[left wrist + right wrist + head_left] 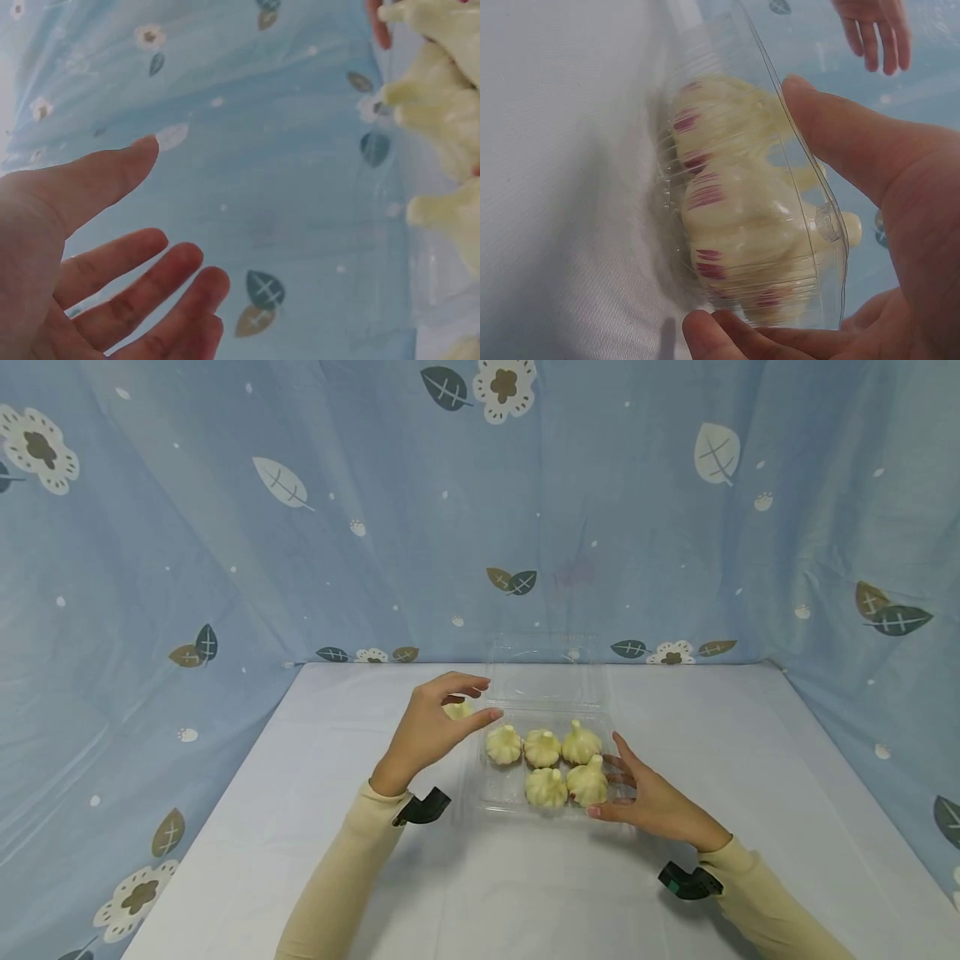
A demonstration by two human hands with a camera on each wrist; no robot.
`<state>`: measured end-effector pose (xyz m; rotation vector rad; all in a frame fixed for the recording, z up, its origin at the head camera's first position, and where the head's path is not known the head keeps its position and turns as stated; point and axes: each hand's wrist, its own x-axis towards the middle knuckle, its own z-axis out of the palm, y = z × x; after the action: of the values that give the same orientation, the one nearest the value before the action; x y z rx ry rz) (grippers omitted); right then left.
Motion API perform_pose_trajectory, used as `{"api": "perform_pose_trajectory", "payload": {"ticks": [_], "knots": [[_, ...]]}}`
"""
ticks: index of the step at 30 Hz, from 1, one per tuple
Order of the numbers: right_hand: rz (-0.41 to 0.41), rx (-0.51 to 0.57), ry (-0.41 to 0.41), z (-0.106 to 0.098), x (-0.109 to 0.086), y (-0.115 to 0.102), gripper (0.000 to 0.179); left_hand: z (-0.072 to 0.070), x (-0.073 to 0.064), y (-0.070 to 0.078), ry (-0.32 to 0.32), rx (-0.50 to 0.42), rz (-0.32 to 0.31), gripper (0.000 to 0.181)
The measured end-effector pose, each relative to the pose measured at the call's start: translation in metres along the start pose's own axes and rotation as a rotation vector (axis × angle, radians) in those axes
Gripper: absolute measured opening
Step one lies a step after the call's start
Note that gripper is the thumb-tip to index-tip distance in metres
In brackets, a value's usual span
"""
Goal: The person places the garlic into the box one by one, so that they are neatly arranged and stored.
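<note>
A clear plastic box [501, 795] holds several cream garlic bulbs [542, 748], set in two rows. Its hinged lid [543, 681] is folded back at the far side. My left hand [438, 722] hovers at the box's left edge, thumb and fingers spread apart with nothing between them. Behind it, partly hidden, another garlic bulb [457, 710] lies outside the box. With my right hand [648, 797] I hold the front right corner of the box, thumb at the rim and fingers along the side. Purple streaks mark the bulbs [742, 210] seen through the plastic wall.
A white cloth covers the table [315, 760]. Behind and at both sides hangs a blue curtain [420, 543] with leaf and flower prints. Each wrist carries a small black device, one on the left [422, 807] and one on the right [690, 882].
</note>
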<state>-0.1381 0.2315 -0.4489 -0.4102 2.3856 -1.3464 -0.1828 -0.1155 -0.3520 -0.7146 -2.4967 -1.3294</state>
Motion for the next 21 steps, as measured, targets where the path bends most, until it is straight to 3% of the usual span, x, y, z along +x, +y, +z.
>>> {"api": "perform_pose_trajectory", "payload": {"ticks": [13, 21], "knots": [[0.003, 0.004, 0.001, -0.001, -0.001, -0.002, 0.123, -0.023, 0.005, -0.014, 0.17, -0.024, 0.04, 0.041], [0.0, 0.005, 0.0, 0.0, -0.001, 0.0, 0.123, -0.029, 0.007, -0.037, 0.193, -0.053, -0.025, 0.045]]}}
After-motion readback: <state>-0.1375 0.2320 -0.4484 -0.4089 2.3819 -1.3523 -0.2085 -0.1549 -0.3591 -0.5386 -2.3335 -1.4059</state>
